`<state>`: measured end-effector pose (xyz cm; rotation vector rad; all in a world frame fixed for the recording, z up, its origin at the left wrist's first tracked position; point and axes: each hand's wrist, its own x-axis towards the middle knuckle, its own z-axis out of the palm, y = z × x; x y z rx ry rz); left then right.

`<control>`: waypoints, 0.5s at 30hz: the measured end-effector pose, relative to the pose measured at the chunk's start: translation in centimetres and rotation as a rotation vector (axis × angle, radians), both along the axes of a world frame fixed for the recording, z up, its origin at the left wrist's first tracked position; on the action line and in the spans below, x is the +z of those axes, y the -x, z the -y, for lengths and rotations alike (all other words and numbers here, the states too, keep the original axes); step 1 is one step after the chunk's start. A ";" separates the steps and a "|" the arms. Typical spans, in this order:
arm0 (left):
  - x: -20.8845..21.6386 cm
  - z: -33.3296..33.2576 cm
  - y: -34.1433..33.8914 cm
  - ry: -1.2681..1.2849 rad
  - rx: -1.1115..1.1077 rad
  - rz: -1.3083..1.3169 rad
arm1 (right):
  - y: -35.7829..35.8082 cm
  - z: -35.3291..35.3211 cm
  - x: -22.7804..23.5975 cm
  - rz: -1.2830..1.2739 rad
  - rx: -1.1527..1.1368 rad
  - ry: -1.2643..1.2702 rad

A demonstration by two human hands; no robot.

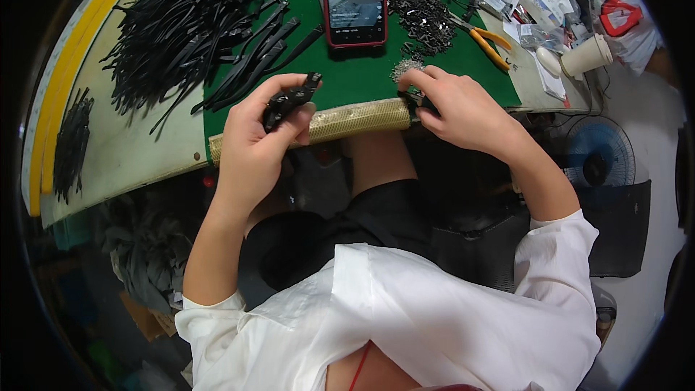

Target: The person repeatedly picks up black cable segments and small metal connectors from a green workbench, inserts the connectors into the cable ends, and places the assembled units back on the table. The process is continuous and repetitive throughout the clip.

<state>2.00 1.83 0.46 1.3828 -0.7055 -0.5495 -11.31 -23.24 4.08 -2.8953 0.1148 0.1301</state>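
My left hand (250,127) is closed round a bunch of short black strips (292,103), held above the left part of a gold mesh-patterned roll (358,117). The roll lies along the front edge of the green mat (347,76). At the roll's right end, my right hand (467,108) is curled with thumb and fingers round a small dark thing, mostly hidden by the fingers. Just beyond those fingers lies a little heap of tiny silver metal bits (405,68). Behind it spreads a pile of small black pieces (427,25).
A phone (356,7) stands at the mat's back. Long black straps (188,22) heap at left, with several thicker ones (253,65) beside them. Orange-handled pliers (491,45) lie right. Plastic bags (539,0) and a white cup-shaped thing (585,56) fill the right corner, near a fan (598,159).
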 end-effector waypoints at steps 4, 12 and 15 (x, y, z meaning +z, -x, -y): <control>1.2 0.3 0.9 -0.054 0.089 0.271 | 0.0 -0.2 -0.3 0.102 0.034 -0.054; 1.2 1.3 2.0 -0.018 0.280 0.921 | 0.8 -7.1 1.8 0.103 -0.152 -1.403; 0.9 1.3 1.9 -0.015 0.289 0.975 | 0.6 -7.9 1.6 0.121 -0.163 -1.444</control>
